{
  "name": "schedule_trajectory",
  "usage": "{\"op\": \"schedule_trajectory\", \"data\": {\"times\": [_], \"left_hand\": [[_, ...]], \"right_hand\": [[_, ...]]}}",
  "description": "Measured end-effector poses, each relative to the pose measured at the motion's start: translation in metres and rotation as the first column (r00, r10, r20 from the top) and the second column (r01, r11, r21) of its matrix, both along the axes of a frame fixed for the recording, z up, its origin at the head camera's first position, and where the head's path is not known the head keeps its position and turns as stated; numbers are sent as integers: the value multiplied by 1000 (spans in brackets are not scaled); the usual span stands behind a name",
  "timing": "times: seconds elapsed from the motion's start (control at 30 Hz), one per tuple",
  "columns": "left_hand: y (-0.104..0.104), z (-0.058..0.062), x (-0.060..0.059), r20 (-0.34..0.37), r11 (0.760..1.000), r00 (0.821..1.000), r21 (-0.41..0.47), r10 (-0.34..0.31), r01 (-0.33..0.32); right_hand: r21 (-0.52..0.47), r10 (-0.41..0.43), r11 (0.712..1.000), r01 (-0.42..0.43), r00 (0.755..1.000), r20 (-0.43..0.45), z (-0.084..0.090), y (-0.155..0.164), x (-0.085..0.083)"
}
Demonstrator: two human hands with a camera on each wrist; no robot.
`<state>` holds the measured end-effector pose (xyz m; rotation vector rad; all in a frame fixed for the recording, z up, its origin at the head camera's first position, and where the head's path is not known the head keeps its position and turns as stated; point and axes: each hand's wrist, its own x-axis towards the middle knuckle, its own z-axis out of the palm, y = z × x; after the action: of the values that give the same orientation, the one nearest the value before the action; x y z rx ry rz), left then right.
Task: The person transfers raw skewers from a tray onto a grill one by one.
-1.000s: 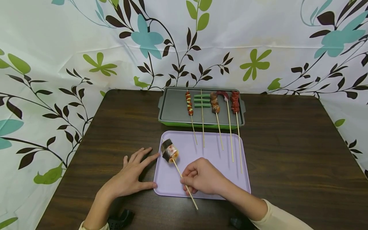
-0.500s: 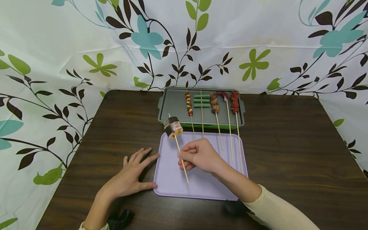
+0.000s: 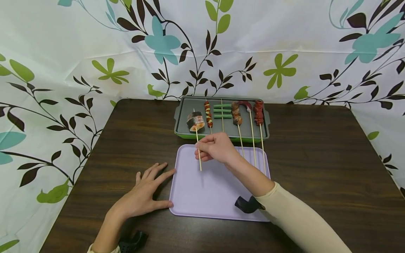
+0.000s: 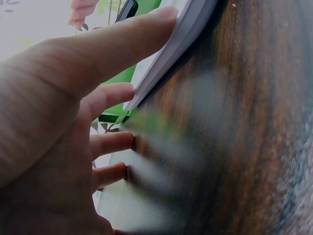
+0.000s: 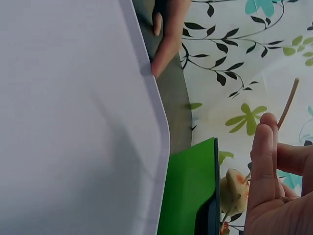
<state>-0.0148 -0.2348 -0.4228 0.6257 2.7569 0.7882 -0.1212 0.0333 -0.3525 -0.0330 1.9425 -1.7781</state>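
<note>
Lifted off the lilac tray (image 3: 190, 196) a second ago, the fish skewer (image 3: 196, 122) has travelled forward, and its silver-skinned chunk now hangs over the left part of the grey grill plate (image 3: 185, 117), just beside the sausage skewer (image 3: 207, 114). Whether the chunk already rests on the plate or sits slightly above it, I cannot tell from the head view. The right hand (image 3: 216, 147) pinches the wooden stick partway down, fingers curled round it, with the tail of the stick sticking out over the tray's far edge. The left hand (image 3: 142, 195) lies flat on the bench (image 3: 126, 140), fingers straight and spread, its thumb and fingertips touching the tray's left rim.

Four more skewers lie on the plate to the right: green beans (image 3: 222, 110), brown meat (image 3: 236, 113), a curled red piece (image 3: 246, 104) and red meat (image 3: 258, 111), their sticks reaching back over the tray.

One risk, in my judgement: the heavy chunk sits at the far tip, so a loose pinch could let the stick swivel and knock the sausage skewer. The right wrist view shows only fingertips, a bit of stick and a blurred piece of food; the left wrist view is mostly palm and smeared bench.
</note>
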Motion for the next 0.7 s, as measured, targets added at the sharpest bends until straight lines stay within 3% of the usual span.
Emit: {"op": "schedule_trajectory", "data": {"times": [0.53,0.7], "left_hand": [[0,-1,-1,-9,1000,1000,-3,-8,8],[-1,-2,-1,-7,1000,1000,1,-6,6]], "right_hand": [[49,-40,998,37,997,58,-1,-5,-27],[76,-34,997,31,999,34,-1,-8,-32]]}}
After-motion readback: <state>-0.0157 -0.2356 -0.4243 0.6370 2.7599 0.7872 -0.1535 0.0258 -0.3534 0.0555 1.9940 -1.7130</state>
